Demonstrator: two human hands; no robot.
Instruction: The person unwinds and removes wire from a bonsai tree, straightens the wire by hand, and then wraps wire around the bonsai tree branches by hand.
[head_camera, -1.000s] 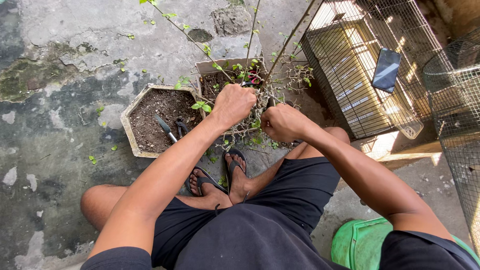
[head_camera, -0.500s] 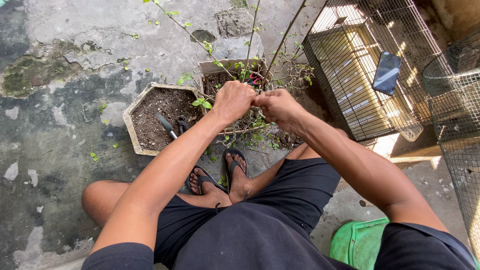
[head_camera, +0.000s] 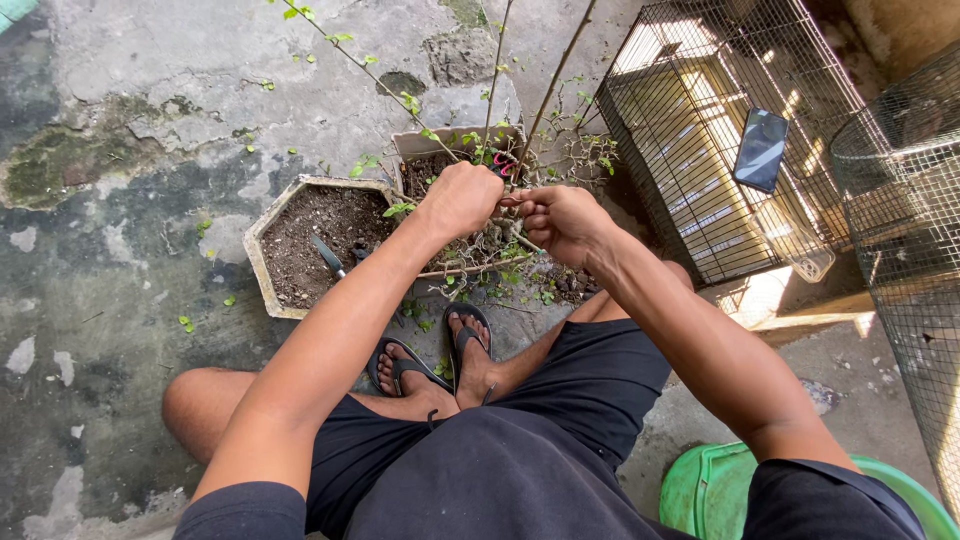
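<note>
Soil fills hexagonal pot; both hands grasp potted shrub.

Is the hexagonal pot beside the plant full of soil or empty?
Full: the hexagonal pot holds dark soil nearly to its rim, with a small trowel lying in it.

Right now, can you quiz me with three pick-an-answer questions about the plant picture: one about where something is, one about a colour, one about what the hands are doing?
1. Where is the phone?
A on the wire cage
B in the soil
C on the floor

2. What colour is the tub?
A red
B green
C blue

3. What are the hands doing?
A resting on knees
B waving
C both closed on the small tree

Answers: 1 A, it lies on the cage top. 2 B, it is bright green. 3 C, left hand and right hand grip its branches.
</note>
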